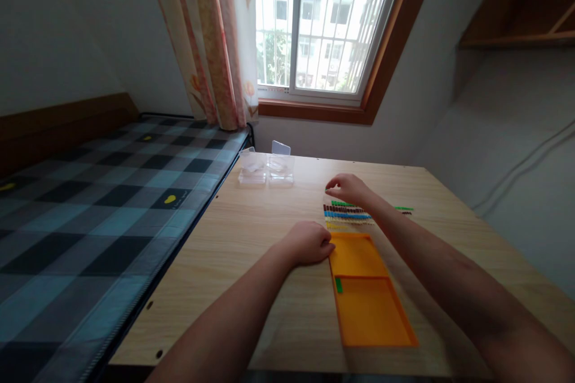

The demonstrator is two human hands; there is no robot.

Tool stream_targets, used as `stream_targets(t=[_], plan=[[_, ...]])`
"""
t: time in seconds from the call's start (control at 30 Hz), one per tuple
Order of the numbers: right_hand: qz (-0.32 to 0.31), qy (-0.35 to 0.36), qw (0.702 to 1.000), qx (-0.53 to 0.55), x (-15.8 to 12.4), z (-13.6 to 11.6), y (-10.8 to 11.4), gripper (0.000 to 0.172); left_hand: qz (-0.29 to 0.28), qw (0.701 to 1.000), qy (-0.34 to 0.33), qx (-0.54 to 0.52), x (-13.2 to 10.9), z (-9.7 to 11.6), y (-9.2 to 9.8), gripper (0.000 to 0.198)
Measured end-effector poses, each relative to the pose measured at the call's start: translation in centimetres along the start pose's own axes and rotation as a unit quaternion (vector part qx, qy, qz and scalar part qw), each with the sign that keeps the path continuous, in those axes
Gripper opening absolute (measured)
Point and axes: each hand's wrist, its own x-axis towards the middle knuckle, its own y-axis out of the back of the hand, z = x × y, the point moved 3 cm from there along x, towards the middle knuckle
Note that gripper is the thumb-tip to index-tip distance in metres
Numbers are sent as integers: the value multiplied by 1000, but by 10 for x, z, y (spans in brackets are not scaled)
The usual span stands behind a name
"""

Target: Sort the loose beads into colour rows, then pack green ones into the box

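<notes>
An orange two-part tray [376, 312] lies on the table, and one green tile [338, 285] sits by the left wall of its nearer compartment. My left hand [309, 243] is closed at the left edge of the tray's farther compartment, fingers curled and thumb against the rim. My right hand [347, 188] is beyond the tray, pinching a tiny green tile [326, 190] that barely shows at its fingertips. Just below that hand, rows of small tiles [345, 215] in green, brown, blue, cream and yellow lie on the tabletop. My right forearm hides part of these rows.
Two clear plastic boxes [281, 170] with raised lids stand at the table's far left corner. The wooden table [233, 239] borders a bed [117, 203] with a checked cover on the left. A curtain [215, 42] and a barred window [327, 24] are behind the table.
</notes>
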Motion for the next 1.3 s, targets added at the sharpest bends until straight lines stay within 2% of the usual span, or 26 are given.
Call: stream_targets(t=[0.1,0.2,0.3,0.4,0.53,0.7,0.87,1.07,1.3], plan=[[38,97,992,73,-45,-13,28,18,0,1000,-4,2,0,0,0,27],[3,186,970,157,-103,-20,42,17,-5,1000,-3,3,1,0,0,28],[-79,246,945,200,-149,-24,35,15,-6,1000,-2,2,2,1,1,29],[-131,250,943,176,-171,-28,16,13,-10,1000,3,2,2,1,1,28],[-160,258,951,61,-178,-38,-3,14,-9,1000,8,6,0,2,2,28],[-163,281,946,-13,-179,-44,-9,13,-25,1000,6,-1,0,2,4,26],[-158,310,937,-24,-179,-44,-16,9,-24,1000,7,-7,0,2,5,25],[-134,328,935,-3,-181,-40,-12,13,-23,1000,3,-4,1,2,4,27],[-142,344,928,20,-181,-38,-13,19,-26,1000,-4,-9,1,2,3,27]])
